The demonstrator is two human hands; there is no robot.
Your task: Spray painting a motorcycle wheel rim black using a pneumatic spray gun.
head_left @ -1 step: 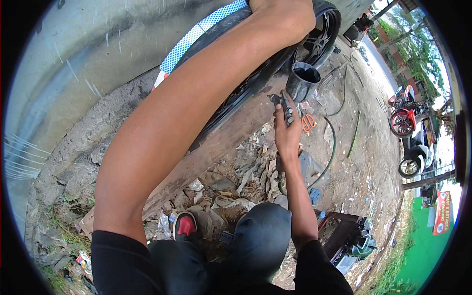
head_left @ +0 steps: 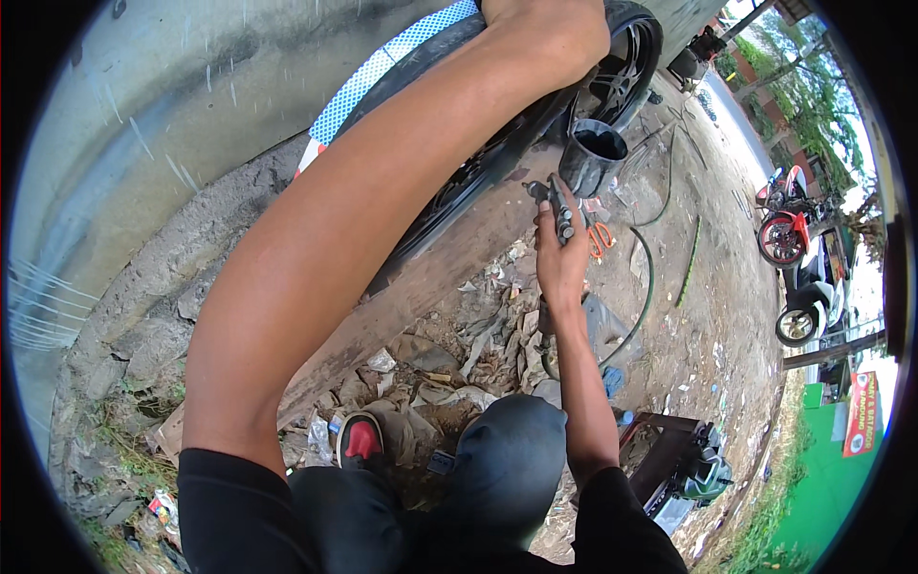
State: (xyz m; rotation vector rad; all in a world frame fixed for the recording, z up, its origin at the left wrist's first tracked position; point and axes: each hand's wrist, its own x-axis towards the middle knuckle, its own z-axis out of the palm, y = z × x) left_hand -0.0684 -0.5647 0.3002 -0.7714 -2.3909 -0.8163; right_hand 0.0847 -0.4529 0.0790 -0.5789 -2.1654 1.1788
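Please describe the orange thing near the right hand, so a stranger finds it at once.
Find the large wheel at the top, then the dark open cup below it. Just below that cup, right of the metal tool in the right hand, lies the orange thing. It shows two loops, like scissor handles; bright orange sets it apart from the green hose nearby.

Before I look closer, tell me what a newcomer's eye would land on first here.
Most likely the bare left arm, sweeping from the black sleeve at lower left to the top edge, in front of a dark tire. Next, right of centre, the right hand grips a metal tool near a dark bucket. Then a red shoe, low and left of centre.
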